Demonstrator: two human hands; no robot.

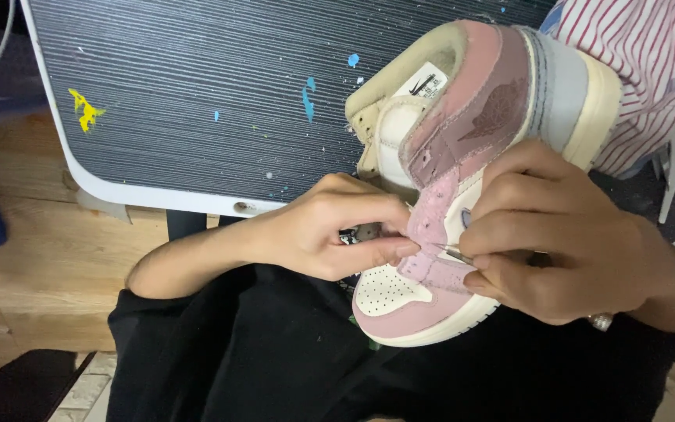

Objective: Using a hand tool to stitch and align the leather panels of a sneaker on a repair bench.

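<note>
Pink-and-cream high-top sneaker rests on the lap, toe toward the wearer; left hand pinches its pink eyelet strip, right hand pinches what appears to be a thin needle, stitching seemingly underway, steady strip tension required, paint-flecked worktop beyond.

High-top sneaker: pink and mauve suede panels, cream leather, perforated white toe, off-white sole, grey heel. Laces out. Lies tilted over a black-clothed lap, toe toward the wearer, collar up and away. Thin metal tool tip touches the pink eyelet strip.
</note>
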